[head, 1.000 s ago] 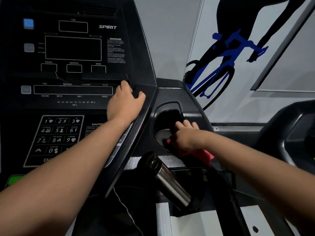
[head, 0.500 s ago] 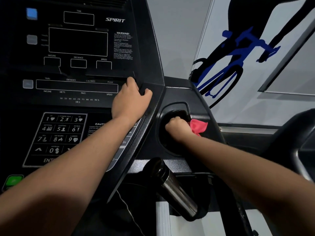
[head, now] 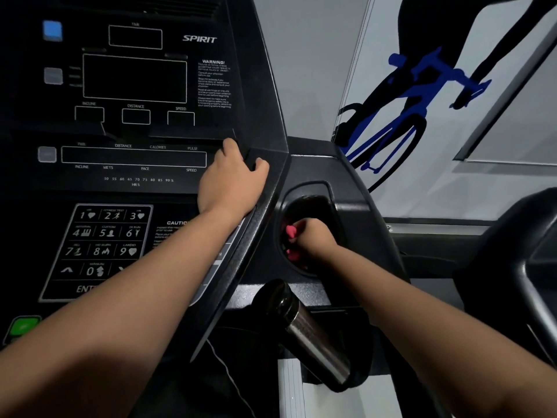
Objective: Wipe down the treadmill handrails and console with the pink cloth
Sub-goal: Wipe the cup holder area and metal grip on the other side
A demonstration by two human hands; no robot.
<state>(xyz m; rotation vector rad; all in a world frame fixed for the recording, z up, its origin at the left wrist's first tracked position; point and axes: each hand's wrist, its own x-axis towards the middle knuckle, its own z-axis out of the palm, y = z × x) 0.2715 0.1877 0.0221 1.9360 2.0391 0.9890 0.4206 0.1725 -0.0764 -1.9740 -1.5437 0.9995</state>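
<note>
The black treadmill console [head: 135, 122] fills the left of the head view, with dark displays and a numbered keypad [head: 102, 242]. My left hand [head: 230, 182] grips the ledge at the console's right edge, fingers curled over it. To the right lies a round cup-holder recess [head: 328, 206] in the console's side wing. My right hand [head: 313, 239] is down inside that recess, fingers curled round the pink cloth [head: 291, 236]. Only small bits of the cloth show to the left of the hand. A chrome pulse-grip handrail [head: 310, 330] slants down below the recess.
A wall poster of a cyclist on a blue bike [head: 416, 95] hangs behind the machine. Another black machine's frame [head: 518, 254] stands at the right edge. A thin cord [head: 229, 375] hangs under the console. A green button [head: 22, 325] glows at the lower left.
My right hand has swept the cloth around inside the cup-holder recess; the pink cloth showed right of the hand half a second ago and now shows on its left. The left hand has stayed put.
</note>
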